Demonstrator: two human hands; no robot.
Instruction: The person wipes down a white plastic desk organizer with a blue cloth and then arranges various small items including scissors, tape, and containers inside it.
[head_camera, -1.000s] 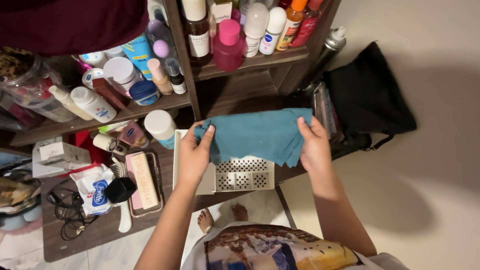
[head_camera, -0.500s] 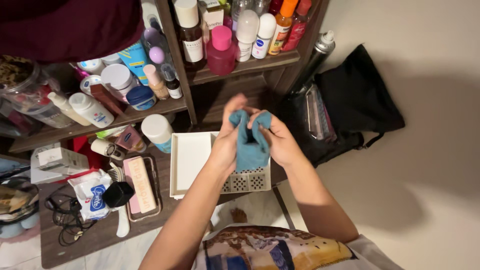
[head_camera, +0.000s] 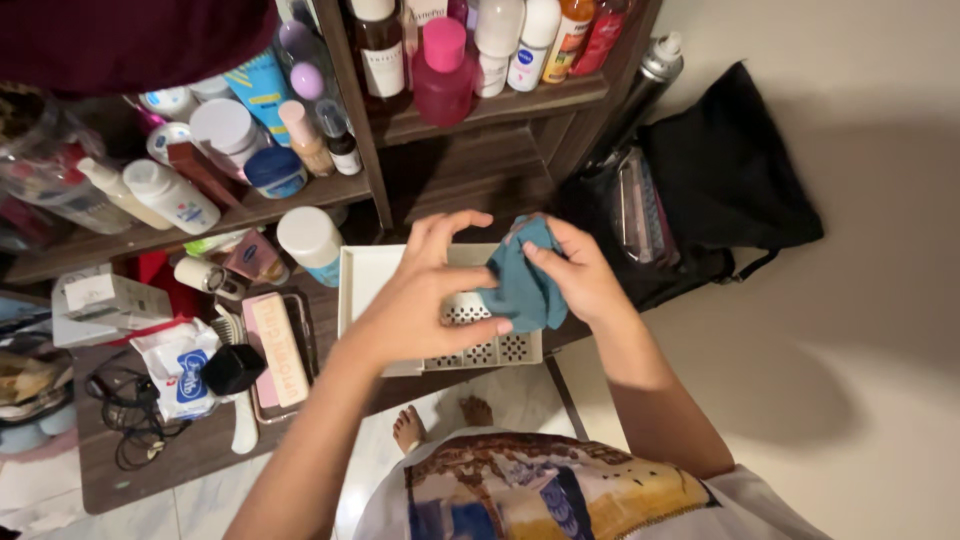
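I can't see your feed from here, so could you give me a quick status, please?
Left hand and right hand both gripping folded teal cloth. Cloth held above white perforated basket. Nothing between cloth and basket.

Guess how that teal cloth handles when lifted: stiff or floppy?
Probably floppy: the teal cloth bunches and droops between the left hand and right hand. Likely light, since fingertips alone carry it. Probably not slippery or fragile; it looks like soft fabric.

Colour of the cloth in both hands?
Teal blue, plain, no pattern: the small folded cloth between left hand and right hand. Head view.
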